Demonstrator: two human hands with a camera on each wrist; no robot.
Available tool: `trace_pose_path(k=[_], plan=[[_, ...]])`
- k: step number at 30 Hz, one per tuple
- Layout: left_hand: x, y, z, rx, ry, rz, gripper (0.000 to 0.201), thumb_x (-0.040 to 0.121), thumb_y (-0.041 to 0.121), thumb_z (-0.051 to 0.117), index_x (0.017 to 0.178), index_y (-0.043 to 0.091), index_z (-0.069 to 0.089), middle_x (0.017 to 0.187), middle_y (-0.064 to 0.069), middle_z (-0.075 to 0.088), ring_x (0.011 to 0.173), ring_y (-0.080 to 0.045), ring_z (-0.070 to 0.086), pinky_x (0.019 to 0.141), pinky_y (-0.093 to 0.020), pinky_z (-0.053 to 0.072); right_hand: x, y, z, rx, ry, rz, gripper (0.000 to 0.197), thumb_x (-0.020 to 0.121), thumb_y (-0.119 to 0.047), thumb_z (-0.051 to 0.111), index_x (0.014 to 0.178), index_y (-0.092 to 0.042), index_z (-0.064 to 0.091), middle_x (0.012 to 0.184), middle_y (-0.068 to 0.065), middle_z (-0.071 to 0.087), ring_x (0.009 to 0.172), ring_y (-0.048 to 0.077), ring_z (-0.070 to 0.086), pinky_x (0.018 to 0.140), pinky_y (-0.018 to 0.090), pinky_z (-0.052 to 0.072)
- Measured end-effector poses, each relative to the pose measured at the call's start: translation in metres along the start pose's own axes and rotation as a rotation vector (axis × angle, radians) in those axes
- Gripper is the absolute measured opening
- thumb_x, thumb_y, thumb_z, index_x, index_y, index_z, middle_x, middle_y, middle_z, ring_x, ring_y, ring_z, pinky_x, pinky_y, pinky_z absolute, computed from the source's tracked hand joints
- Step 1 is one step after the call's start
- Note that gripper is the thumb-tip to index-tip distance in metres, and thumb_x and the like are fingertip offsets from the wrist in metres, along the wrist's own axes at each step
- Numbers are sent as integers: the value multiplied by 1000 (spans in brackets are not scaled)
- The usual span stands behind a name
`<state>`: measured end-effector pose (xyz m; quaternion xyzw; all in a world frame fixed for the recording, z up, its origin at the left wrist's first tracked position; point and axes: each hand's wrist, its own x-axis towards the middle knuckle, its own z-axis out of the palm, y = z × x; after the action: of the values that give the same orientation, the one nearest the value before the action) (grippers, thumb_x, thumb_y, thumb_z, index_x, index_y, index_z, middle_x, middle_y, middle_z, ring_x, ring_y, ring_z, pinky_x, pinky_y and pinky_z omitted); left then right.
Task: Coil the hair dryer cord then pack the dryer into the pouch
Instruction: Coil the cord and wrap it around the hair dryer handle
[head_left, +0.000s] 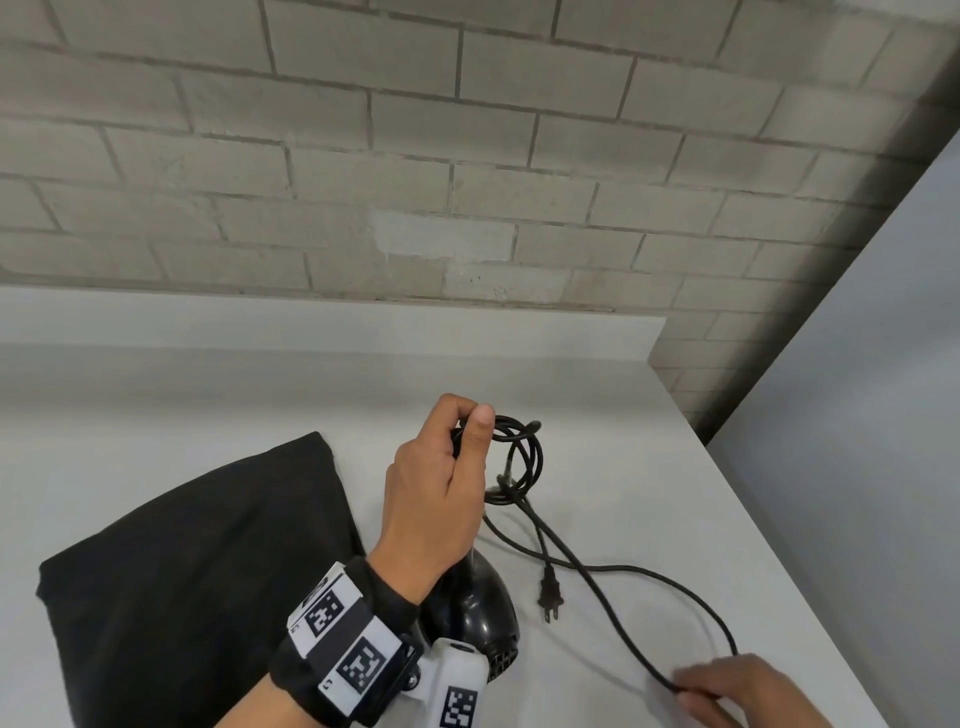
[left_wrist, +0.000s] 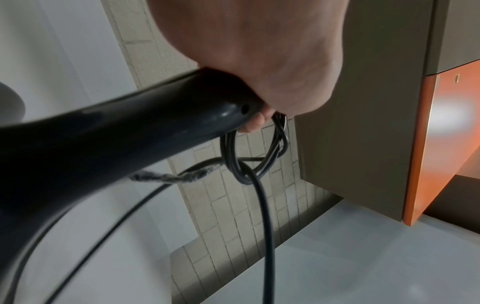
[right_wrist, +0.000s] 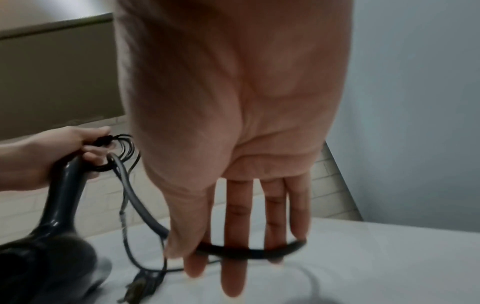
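My left hand (head_left: 447, 467) holds the black hair dryer (head_left: 483, 608) upright by its handle (left_wrist: 130, 133), nozzle end down on the white table. The same hand also grips several small loops of the black cord (head_left: 519, 457) at the top of the handle; the cord coils (left_wrist: 259, 160) hang below my fingers. From the loops the cord (head_left: 649, 577) sweeps right and down to my right hand (head_left: 727, 686) at the table's front right. There the cord (right_wrist: 246, 252) lies across straight fingers under the thumb. The plug (head_left: 550, 597) lies flat beside the dryer. The black pouch (head_left: 182, 571) lies flat on the left.
The white table (head_left: 260, 395) backs onto a grey brick wall (head_left: 415, 182). Its right edge runs diagonally close to my right hand, with a pale wall beyond it. An orange-edged cabinet (left_wrist: 441, 144) shows in the left wrist view.
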<state>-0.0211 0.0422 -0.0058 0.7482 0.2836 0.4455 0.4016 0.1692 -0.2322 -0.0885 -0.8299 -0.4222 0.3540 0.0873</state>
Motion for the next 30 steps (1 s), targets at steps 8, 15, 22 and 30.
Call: trace_pose_path(k=[8, 15, 22, 30], plan=[[0, 1, 0, 9, -7, -9, 33, 95, 66, 34, 87, 38, 50, 48, 4, 42, 50, -32, 49, 55, -57, 48, 2, -136, -26, 451, 325, -333, 38, 77, -58, 59, 108, -36, 64, 104, -23, 69, 102, -7, 62, 85, 11, 45], [0, 2, -1, 44, 2, 25, 34, 94, 67, 32, 88, 38, 50, 55, -9, 51, 51, -29, 53, 58, -55, 50, 34, -209, -28, 712, 344, -346, 27, 98, -30, 52, 82, -13, 64, 57, 6, 65, 49, 18, 58, 56, 31, 51], [0, 3, 1, 39, 5, 27, 32, 96, 63, 33, 87, 38, 50, 53, -11, 51, 50, -29, 53, 56, -54, 49, 17, -193, -2, 803, 368, -273, 29, 96, -35, 52, 83, -17, 70, 61, 1, 64, 56, 11, 57, 59, 27, 51], [3, 2, 6, 38, -16, 20, 37, 95, 66, 32, 89, 34, 51, 51, -9, 52, 50, -27, 55, 59, -54, 50, 36, -212, 2, 881, 365, -367, 22, 96, -25, 59, 81, -12, 69, 65, -2, 69, 56, 6, 55, 59, 24, 47]])
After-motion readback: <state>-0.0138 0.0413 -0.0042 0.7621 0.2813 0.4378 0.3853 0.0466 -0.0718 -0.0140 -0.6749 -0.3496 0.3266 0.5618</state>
